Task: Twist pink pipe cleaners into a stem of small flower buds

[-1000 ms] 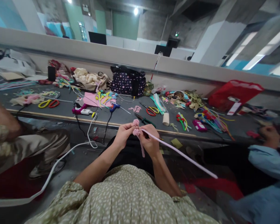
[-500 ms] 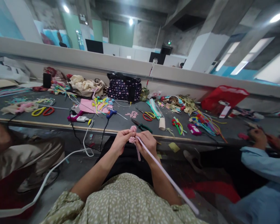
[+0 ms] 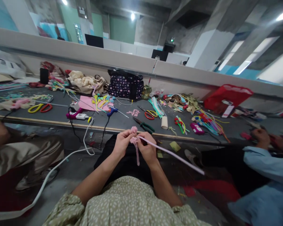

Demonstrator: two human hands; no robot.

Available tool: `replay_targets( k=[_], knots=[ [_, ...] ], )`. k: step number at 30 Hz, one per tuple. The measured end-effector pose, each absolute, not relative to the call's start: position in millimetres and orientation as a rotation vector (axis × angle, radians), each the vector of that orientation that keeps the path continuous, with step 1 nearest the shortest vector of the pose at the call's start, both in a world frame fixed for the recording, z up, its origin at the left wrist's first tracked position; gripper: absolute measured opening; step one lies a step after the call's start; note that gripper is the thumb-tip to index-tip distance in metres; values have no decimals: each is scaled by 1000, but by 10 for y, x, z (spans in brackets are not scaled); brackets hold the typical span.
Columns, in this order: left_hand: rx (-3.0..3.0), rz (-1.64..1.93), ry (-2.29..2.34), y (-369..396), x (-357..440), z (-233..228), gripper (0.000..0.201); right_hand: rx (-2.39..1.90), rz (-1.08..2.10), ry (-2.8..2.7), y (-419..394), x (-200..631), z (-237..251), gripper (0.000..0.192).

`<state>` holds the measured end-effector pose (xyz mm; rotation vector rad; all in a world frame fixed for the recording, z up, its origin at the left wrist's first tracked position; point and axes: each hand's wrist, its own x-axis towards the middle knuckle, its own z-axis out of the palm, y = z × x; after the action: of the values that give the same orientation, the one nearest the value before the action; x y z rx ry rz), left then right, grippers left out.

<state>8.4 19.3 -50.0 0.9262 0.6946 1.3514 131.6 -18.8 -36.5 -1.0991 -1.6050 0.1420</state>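
Note:
Both hands meet over my lap, just in front of the table edge. My left hand (image 3: 122, 142) is closed, its fingertips pinching a pink pipe-cleaner flower (image 3: 133, 140) made of small fuzzy clusters. A short pink tail hangs down from it. My right hand (image 3: 147, 146) is closed too, thumb and fingers gripping a long pale-pink pipe cleaner (image 3: 174, 154) beside the flower. The long free end sticks out to the right, sloping slightly down. How the pipe cleaner joins the flower is hidden by my fingers.
On the table (image 3: 96, 121) lie pliers (image 3: 143, 125), scissors (image 3: 151, 115), a blue glue gun (image 3: 112, 111), a cardboard tube (image 3: 164, 122) and pink scraps (image 3: 133, 112). A white cable (image 3: 61, 163) runs at left. Co-workers sit on both sides; one's hands (image 3: 261, 137) work at right.
The long pipe cleaner's free end has swung upward, from steeply down to a shallower slope. My hands stay together at the flower, with the right hand's grip slightly turned.

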Motion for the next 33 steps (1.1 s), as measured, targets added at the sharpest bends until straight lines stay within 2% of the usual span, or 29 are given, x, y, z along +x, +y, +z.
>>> replay_targets(
  k=[5,11,14,23,29,33],
  knots=[
    [903,1378,680,148,95,-547,18,-1094,240,-1522,-187,1282,-413,12],
    [890,1427,633,117,60,-509,18,-1012,598,-1309,-134,1232,-434,13],
    [916,1420,630,117,42,-502,18,-976,656,-1274,-136,1225,-440,14],
    [963,1293,626,105,51,-574,11,-1058,506,-1283,-119,1291,-491,15],
    [988,1244,555,44,38,-618,47,-1163,257,-1384,-77,1331,-536,13],
    [972,1297,615,39,72,-634,43,-1165,10,-1567,-102,1323,-513,11]
  ],
)
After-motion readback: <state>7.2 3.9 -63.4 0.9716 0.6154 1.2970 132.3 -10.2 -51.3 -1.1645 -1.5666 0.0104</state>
